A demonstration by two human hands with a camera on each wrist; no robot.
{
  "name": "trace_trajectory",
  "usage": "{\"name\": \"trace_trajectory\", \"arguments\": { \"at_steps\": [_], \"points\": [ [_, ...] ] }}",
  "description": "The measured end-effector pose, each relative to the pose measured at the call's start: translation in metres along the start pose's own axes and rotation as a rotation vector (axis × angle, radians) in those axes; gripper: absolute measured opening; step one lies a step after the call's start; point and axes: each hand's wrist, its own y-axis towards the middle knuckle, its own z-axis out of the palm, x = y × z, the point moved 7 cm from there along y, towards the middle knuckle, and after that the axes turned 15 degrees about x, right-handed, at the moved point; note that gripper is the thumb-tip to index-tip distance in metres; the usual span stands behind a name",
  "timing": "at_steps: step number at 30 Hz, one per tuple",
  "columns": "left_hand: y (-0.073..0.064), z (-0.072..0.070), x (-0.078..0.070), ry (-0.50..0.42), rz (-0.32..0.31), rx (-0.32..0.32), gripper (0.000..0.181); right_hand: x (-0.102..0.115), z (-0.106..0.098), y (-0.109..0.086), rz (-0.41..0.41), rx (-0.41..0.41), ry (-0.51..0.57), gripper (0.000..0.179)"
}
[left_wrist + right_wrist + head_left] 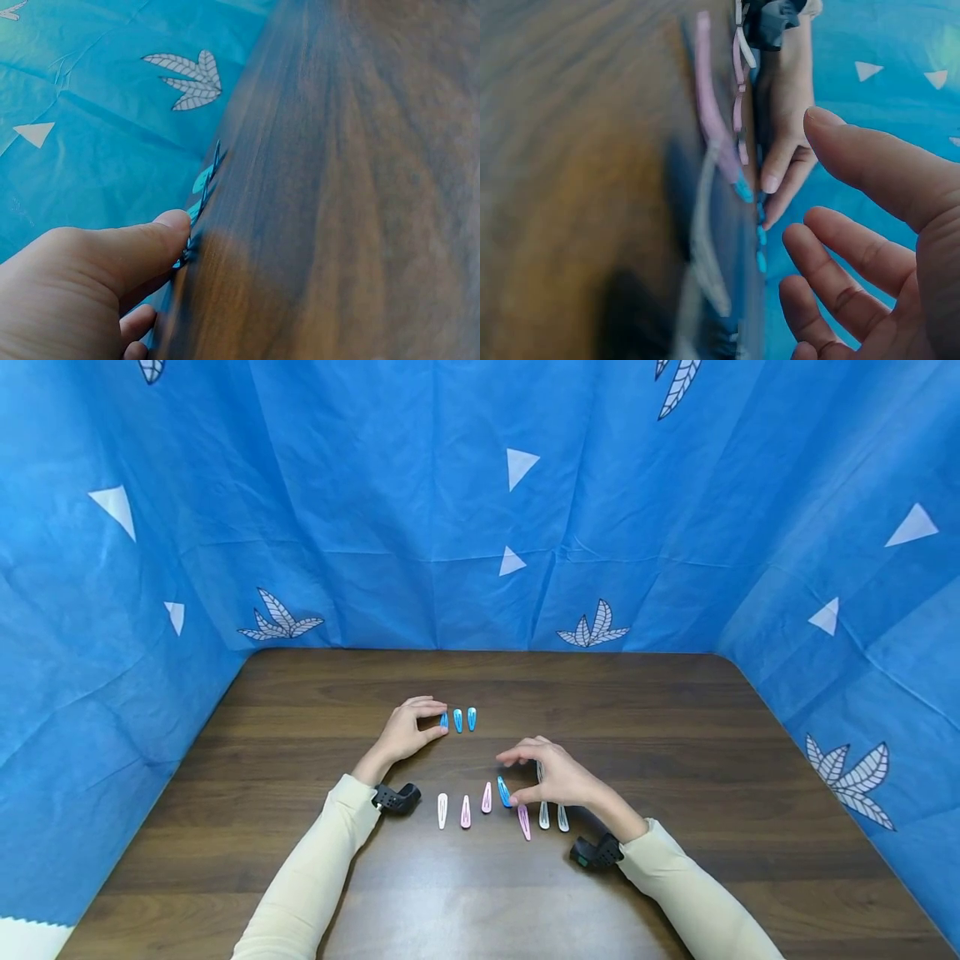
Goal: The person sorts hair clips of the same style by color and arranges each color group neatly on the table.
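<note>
Pinching leftmost blue hair clip [445, 721] with left grip [408, 728] — spreading wide with right grip [552, 773], holding nothing. Probably light, stiff, slick — take by ends.

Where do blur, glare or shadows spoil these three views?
Head: mostly clear, with pale glare on the near middle of the table; left wrist: table grain looks soft, and the blue clips overlap almost edge-on; right wrist: worst, with the nearest pink clip and white clip blurred, table smeared, dark shadow at lower left.
</note>
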Motion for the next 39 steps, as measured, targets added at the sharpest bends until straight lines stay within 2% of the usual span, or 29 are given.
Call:
{"name": "trace_trajectory", "arguments": {
  "at_steps": [8,13,39],
  "points": [
    [0.0,-0.001,0.0,-0.016,-0.005,-0.006,0.04,-0.009,0.008,0.003,0.036,0.021,-0.016,0.053],
    [0.0,-0.002,0.0,-0.016,0.0,-0.006,0.041,-0.008,0.01,0.006,0.034,0.023,-0.05,0.052],
    [-0.001,0.001,0.002,-0.016,0.001,-0.016,0.041,-0.008,0.016,0.008,0.053,0.044,-0.089,0.047]
  ]
}}
